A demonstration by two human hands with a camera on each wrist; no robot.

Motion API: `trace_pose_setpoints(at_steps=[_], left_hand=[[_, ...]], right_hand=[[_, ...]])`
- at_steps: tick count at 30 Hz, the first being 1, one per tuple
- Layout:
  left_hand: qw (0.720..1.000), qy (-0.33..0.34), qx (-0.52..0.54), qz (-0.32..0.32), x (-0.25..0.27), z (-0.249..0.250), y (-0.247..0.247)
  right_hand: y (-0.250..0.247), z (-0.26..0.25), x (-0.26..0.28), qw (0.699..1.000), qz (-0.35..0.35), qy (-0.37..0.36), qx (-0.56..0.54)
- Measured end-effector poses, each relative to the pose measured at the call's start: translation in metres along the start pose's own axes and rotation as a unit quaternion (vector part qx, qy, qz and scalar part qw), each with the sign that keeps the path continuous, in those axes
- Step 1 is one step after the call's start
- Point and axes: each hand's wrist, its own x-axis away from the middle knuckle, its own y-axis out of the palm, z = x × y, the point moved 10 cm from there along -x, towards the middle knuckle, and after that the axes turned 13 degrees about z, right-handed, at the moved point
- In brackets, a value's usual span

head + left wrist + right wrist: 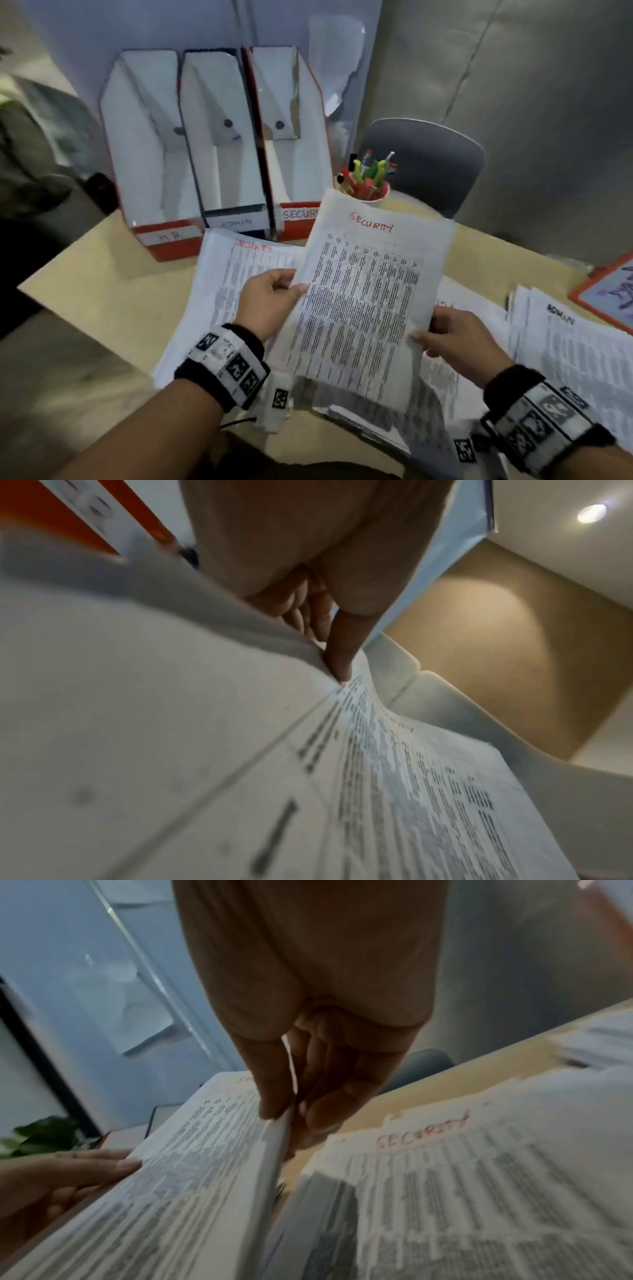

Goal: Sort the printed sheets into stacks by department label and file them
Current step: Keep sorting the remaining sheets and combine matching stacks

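A printed sheet headed SECURITY (363,301) is held above the table by both hands. My left hand (274,301) pinches its left edge, thumb on top. My right hand (445,335) pinches its lower right edge, which the right wrist view shows as the sheet (212,1164) between thumb and fingers. Under it on the left lies a SECURITY stack (222,281). An ADMIN stack (565,346) lies at the right. Another SECURITY-headed pile (462,1191) sits below my right hand. Three file boxes stand behind: HR (144,164), ADMIN (222,154), SECURITY (294,144).
A cup of pens and markers (368,178) stands just behind the held sheet. A grey chair (428,164) is beyond the table's far edge. An orange-framed board (606,291) lies at the right edge. A bare strip of the table (102,274) shows at the left.
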Motion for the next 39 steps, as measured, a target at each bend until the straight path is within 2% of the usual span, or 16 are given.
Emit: trace_pose_setpoints(at_steps=[7, 10, 13, 16, 19, 21, 23, 25, 27, 31, 34, 39], left_hand=[[0.989, -0.085, -0.038, 0.112, -0.018, -0.071, -0.107], [0.983, -0.102, -0.071, 0.138, -0.025, -0.095, -0.133], [0.977, -0.119, -0.097, 0.149, -0.036, -0.112, -0.146], [0.969, -0.123, -0.17, 0.129, -0.046, -0.124, -0.146], [0.967, -0.116, -0.192, 0.121, -0.048, -0.124, -0.141], [0.967, -0.077, -0.207, 0.124, -0.05, -0.108, -0.136], [0.97, -0.007, -0.21, 0.125, -0.048, -0.078, -0.125], [0.974, 0.06, -0.197, 0.1, -0.043, -0.045, -0.102], [0.981, 0.085, -0.169, 0.051, -0.037, -0.024, -0.068], [0.988, 0.039, -0.114, -0.092, -0.013, -0.014, 0.018], [0.973, 0.015, -0.131, -0.189, 0.009, -0.024, 0.073], [0.935, -0.034, -0.213, -0.282, 0.027, -0.055, 0.123]], right_hand=[[0.125, -0.042, -0.013, 0.989, -0.136, -0.007, 0.061], [0.165, -0.051, -0.021, 0.986, -0.143, -0.009, 0.088], [0.19, -0.059, -0.027, 0.976, -0.129, -0.052, 0.165], [0.199, -0.054, -0.026, 0.976, -0.143, -0.033, 0.162], [0.187, -0.045, -0.026, 0.984, -0.135, 0.005, 0.116], [0.166, -0.043, -0.027, 0.987, -0.123, 0.007, 0.104], [0.136, -0.039, -0.027, 0.992, -0.101, 0.017, 0.067], [0.099, -0.028, -0.027, 0.996, -0.069, 0.027, 0.042], [0.056, -0.006, -0.025, 0.998, -0.023, 0.048, 0.027], [-0.025, 0.073, -0.014, 0.985, 0.084, 0.144, 0.041], [-0.062, 0.13, 0.002, 0.964, 0.135, 0.223, 0.055], [-0.055, 0.182, 0.017, 0.949, 0.101, 0.289, 0.077]])
